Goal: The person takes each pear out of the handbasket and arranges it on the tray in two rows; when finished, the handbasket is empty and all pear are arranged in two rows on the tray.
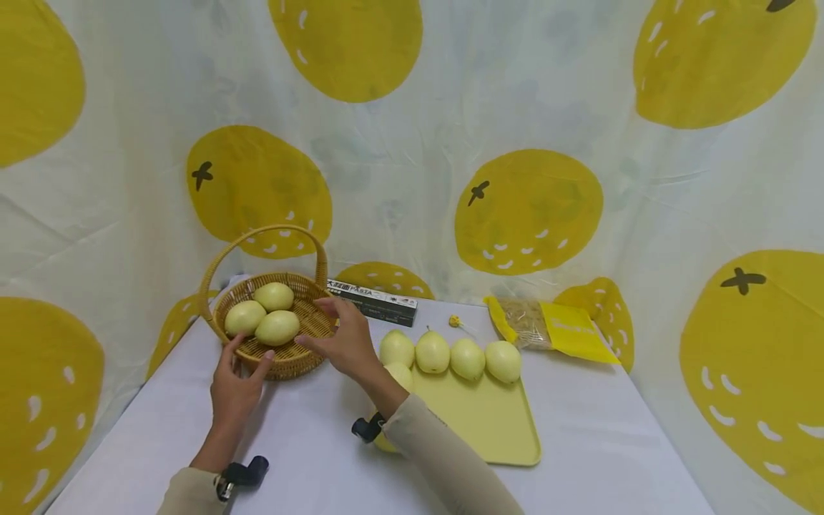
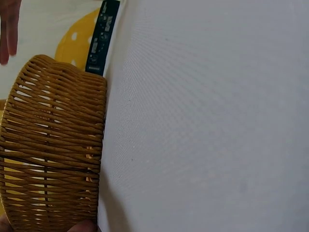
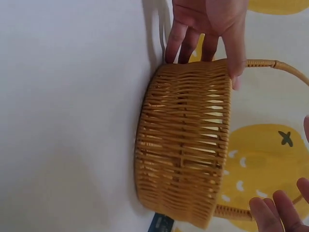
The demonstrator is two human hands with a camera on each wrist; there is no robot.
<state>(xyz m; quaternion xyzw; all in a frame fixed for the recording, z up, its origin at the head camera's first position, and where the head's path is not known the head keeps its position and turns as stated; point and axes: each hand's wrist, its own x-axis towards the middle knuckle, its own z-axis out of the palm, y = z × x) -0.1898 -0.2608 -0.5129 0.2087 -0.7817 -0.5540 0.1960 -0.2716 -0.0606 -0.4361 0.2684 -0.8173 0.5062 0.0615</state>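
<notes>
A brown wicker basket (image 1: pixel 290 368) with an arched handle stands at the left of the table and holds three pale yellow-green pears (image 1: pixel 277 327). At its front left rim my left hand (image 1: pixel 237 386) grips the basket, with thumb and fingers about the wall; the right wrist view shows that hand (image 3: pixel 207 24) at the basket's side. Over the right part of the basket, near the handle's base, hovers my right hand (image 1: pixel 347 340), its fingers spread with nothing between them. In the right wrist view its fingertips (image 3: pixel 277 212) are beside the handle.
Several more pears (image 1: pixel 433 352) line the back and left edges of a yellow tray (image 1: pixel 489 429). Behind are a dark pasta box (image 1: pixel 380 304), a small yellow-wrapped lollipop (image 1: pixel 455 321) and a yellow pasta bag (image 1: pixel 573 329). A fruit-print curtain (image 1: pixel 399 179) encloses the table.
</notes>
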